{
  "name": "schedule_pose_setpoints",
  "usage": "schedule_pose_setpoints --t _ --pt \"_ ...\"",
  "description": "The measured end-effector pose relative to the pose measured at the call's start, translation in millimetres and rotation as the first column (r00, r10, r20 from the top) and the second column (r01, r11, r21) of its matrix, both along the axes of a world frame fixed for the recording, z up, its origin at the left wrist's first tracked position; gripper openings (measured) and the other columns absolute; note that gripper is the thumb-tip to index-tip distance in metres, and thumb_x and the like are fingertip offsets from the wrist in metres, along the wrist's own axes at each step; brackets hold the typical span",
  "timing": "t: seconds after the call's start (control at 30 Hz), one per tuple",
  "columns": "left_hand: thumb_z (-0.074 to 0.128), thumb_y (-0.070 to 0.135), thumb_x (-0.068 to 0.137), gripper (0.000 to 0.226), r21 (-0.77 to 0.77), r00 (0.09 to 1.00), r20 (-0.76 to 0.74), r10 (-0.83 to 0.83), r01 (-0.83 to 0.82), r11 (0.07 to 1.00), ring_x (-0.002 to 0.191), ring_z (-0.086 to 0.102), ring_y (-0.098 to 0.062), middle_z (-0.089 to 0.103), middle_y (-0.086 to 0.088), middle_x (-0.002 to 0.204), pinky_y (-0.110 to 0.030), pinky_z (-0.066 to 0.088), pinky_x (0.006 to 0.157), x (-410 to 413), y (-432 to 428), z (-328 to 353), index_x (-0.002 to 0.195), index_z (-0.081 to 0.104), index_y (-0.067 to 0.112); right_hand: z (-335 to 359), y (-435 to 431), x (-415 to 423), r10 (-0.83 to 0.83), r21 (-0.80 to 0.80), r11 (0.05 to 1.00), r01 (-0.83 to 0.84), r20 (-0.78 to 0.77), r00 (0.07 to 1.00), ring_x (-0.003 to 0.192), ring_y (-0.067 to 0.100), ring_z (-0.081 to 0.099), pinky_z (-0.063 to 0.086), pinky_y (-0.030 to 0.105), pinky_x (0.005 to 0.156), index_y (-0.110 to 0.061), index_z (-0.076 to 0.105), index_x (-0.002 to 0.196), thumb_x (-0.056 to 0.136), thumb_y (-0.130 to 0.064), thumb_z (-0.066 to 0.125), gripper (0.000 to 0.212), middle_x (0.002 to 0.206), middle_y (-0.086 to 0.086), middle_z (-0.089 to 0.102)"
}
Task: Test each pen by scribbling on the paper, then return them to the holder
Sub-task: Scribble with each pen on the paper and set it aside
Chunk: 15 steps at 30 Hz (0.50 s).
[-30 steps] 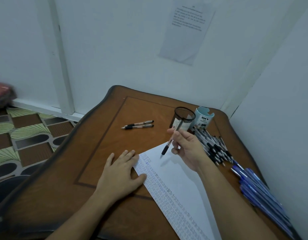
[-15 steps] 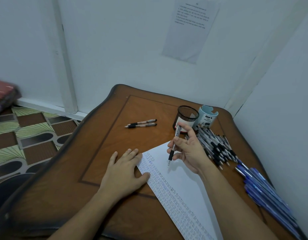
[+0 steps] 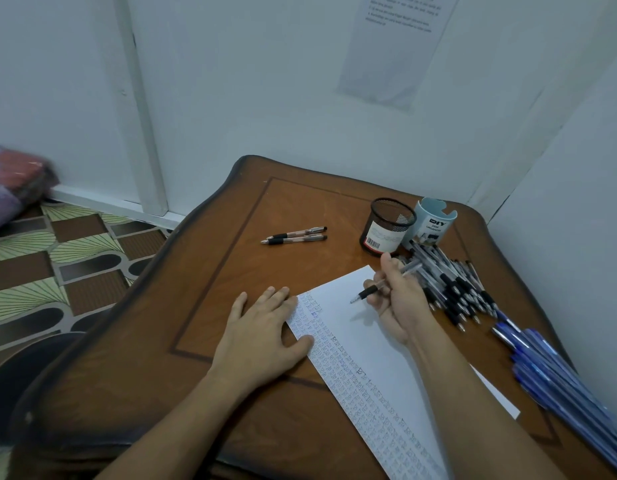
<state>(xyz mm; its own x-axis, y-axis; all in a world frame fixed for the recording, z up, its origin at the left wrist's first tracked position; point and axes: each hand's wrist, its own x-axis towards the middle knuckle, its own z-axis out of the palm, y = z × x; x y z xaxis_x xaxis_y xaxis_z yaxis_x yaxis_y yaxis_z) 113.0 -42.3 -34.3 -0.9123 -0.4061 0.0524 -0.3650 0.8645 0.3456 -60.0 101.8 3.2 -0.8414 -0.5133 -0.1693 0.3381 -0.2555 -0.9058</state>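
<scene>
– Pens: how far along is the testing, and where do they lie?
– Wooden counter (image 3: 231, 271) fills the view, set in a corner with walls behind it and at its right. White paper (image 3: 352, 327) runs diagonally toward the near edge. Its left margin is packed with rows of small scribbles, so many tests seem done. Yet a heap of blue pens (image 3: 542, 368) along the right edge and a heap of black pens (image 3: 452, 282) beside it lie loose. The mesh holder (image 3: 386, 226) looks empty, so returning seems hardly begun.
– And the grips?
– Left grip (image 3: 262, 334) lies flat, fingers straight, pinning the paper's margin. Right grip (image 3: 393, 299) pinches one black pen (image 3: 373, 291), tip just above blank paper. Open room is the counter's left half, bar two pens (image 3: 295, 235) there; the right side is crowded.
</scene>
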Motion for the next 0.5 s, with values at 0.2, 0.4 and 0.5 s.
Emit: schedule_pose_setpoints --t 0.2,0.4,0.5 --pt "0.008 0.077 0.067 0.097 -0.013 1.0 0.004 -0.001 0.001 1.0 0.149 0.003 -0.002 0.014 0.015 0.162 -0.039 -0.007 0.119 -0.4 -0.4 -0.7 0.153 0.025 0.035 -10.9 -6.1 7.6 0.228 0.243 0.954 -0.174 -0.215 0.95 0.072 0.022 0.067 0.046 0.027 0.049 -0.001 0.072 0.099 0.094 -0.037 0.056 0.039 0.085 0.02 0.073" --pt "0.009 0.076 0.068 0.096 -0.015 1.0 0.002 0.011 -0.011 1.0 0.149 0.003 -0.003 0.013 0.016 0.162 -0.039 -0.008 0.119 -1.7 0.6 -2.0 0.153 0.025 0.035 -21.3 -18.0 5.9 0.33 0.343 0.915 -0.21 -0.341 0.88 0.063 0.015 0.057 0.051 0.024 0.063 -0.009 0.057 0.075 0.087 -0.012 0.074 0.02 0.064 0.004 0.059" --pt "0.007 0.076 0.067 0.097 -0.012 1.0 0.0 0.01 -0.01 1.0 0.149 0.002 -0.002 0.013 0.016 0.162 -0.039 -0.008 0.119 -1.5 0.6 -1.4 0.153 0.025 0.035 -21.1 -22.3 9.4 0.378 0.308 0.905 -0.293 -0.268 0.886 0.069 0.018 0.063 0.057 0.029 0.071 -0.006 0.059 0.076 0.089 0.001 0.069 0.018 0.069 0.007 0.062"
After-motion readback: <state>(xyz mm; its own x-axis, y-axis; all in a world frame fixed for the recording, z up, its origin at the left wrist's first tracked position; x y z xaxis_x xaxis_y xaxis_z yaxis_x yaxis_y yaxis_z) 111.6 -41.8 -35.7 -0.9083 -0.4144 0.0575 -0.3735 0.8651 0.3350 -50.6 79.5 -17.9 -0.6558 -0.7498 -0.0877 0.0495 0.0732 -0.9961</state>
